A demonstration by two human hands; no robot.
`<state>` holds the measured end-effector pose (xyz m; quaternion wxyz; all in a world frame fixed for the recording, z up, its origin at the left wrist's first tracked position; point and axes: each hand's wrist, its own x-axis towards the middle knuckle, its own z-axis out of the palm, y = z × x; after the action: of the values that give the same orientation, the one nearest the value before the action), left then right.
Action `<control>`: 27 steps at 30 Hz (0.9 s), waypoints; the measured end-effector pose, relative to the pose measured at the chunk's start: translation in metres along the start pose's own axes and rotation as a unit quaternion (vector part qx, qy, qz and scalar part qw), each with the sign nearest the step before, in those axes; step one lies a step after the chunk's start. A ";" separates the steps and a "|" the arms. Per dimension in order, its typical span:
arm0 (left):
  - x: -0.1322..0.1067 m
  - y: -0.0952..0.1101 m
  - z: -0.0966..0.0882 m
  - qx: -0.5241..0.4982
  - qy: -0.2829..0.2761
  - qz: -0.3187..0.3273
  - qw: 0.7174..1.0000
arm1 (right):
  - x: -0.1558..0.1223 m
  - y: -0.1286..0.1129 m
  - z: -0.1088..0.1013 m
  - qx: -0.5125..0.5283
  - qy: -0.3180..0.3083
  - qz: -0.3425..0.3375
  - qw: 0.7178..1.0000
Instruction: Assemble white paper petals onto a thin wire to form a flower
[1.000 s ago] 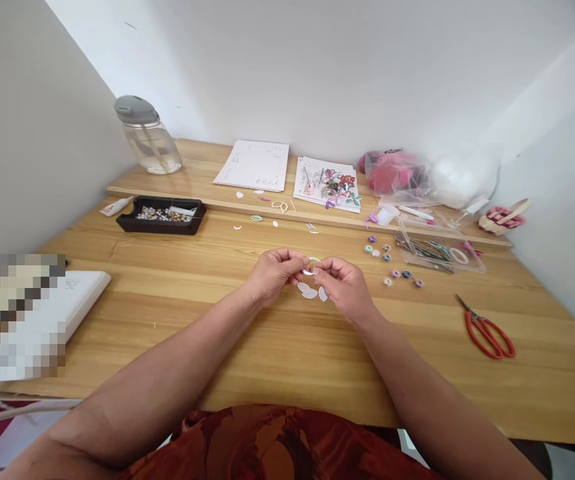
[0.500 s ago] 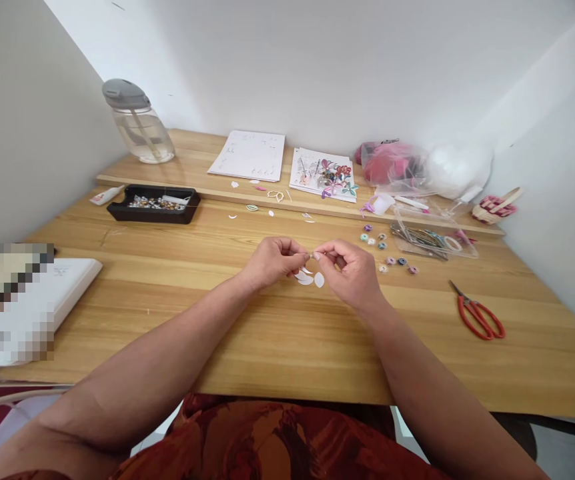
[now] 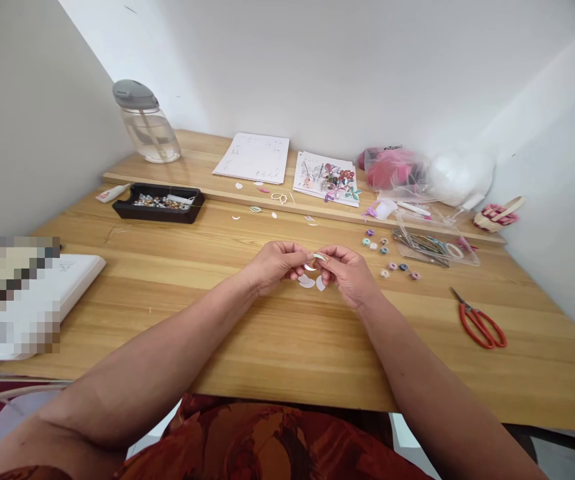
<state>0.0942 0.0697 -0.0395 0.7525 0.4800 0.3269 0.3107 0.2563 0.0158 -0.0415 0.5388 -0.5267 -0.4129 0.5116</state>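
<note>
My left hand [image 3: 280,265] and my right hand [image 3: 343,272] meet over the middle of the wooden table. Between their fingertips they pinch a small pale leaf-shaped piece [image 3: 319,257], thin and slightly curved, with a greenish tint. Just below my fingers lie several white leaf-shaped paper cutouts [image 3: 307,283], some partly covered by my hands. Off to the right rests a pair of scissors [image 3: 478,325] with red handles, away from both hands.
A black tray [image 3: 155,212] of beads stands at the left, near a water bottle [image 3: 150,130]. Bobbins of thread [image 3: 384,251] and a clear box of tools [image 3: 435,243] lie right. Paper sheets [image 3: 252,157] rest on the raised back ledge. A white book-like block [image 3: 80,273] sits far left.
The leaf-shaped piece now shows more between my fingertips, and my right hand has turned a little. The whole view has shifted slightly.
</note>
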 end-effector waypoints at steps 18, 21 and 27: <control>-0.002 0.002 0.000 0.154 0.013 0.065 0.986 | -0.018 -0.015 0.001 -0.362 0.060 -0.307 0.878; -0.002 0.002 0.000 0.137 -0.009 0.047 0.989 | -0.010 -0.014 -0.005 -0.279 0.035 -0.241 0.929; 0.000 0.003 -0.002 0.082 -0.019 0.030 0.996 | 0.005 -0.003 -0.012 -0.104 0.009 -0.063 0.993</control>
<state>0.0922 0.0714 -0.0377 0.7070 0.5555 0.3223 0.2962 0.2691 0.0188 -0.0407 0.5162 -0.5572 -0.4915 0.4261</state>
